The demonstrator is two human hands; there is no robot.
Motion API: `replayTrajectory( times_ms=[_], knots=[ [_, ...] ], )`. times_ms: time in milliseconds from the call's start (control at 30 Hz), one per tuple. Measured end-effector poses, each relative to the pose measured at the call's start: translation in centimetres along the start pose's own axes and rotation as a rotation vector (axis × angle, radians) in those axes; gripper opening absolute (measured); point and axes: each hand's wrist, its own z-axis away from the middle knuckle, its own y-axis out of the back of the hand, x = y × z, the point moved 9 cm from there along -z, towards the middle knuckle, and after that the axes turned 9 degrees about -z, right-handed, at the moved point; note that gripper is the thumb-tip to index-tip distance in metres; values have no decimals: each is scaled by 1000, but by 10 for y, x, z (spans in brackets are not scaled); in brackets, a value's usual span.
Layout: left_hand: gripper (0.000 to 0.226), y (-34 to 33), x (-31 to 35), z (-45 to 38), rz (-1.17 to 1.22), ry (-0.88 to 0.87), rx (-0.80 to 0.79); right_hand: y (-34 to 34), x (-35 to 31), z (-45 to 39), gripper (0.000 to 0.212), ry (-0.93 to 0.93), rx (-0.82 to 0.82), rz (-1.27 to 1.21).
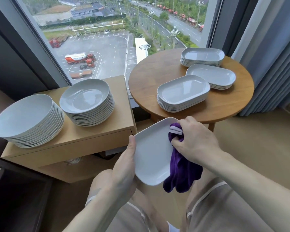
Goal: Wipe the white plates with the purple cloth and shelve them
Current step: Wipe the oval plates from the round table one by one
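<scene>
A white oblong plate (153, 153) is held over my lap, tilted toward me. My left hand (124, 166) grips its left edge, thumb on the rim. My right hand (196, 141) clutches a bunched purple cloth (181, 169) against the plate's right side; the cloth hangs down past the plate's lower edge. Three stacks of oblong white plates stand on the round wooden table (151, 77): a near stack (182, 92), a middle stack (211, 76) and a far stack (203, 56).
A light wooden cabinet (74, 144) on the left carries two stacks of round white plates (23, 118) (85, 99). A large window is behind, with grey curtains (271, 64) at the right. My knees are below the plate.
</scene>
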Motion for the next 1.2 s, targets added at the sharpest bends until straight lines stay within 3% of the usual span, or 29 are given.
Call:
replayTrajectory(
  times_ms=[267,400,500,633,867,1000,1200],
  knots=[
    [63,16,2,-7,103,14,85,-31,-55,37,23,247,-158,62],
    [70,8,-12,-6,101,97,72,-43,-86,65,25,382,-241,-26],
    [63,1,-19,-2,92,120,43,-45,-95,73,26,437,-240,-110],
    [59,-8,-19,-3,43,95,-15,-36,-87,61,34,405,-138,-105],
    [67,-7,-14,-6,-18,19,-56,-7,-42,18,26,214,13,-38],
    [66,-6,-10,-7,-56,-10,-60,0,-2,-2,22,33,-7,11],
    [59,10,7,-8,-5,-24,25,-11,-10,3,22,83,-80,43]
  ],
)
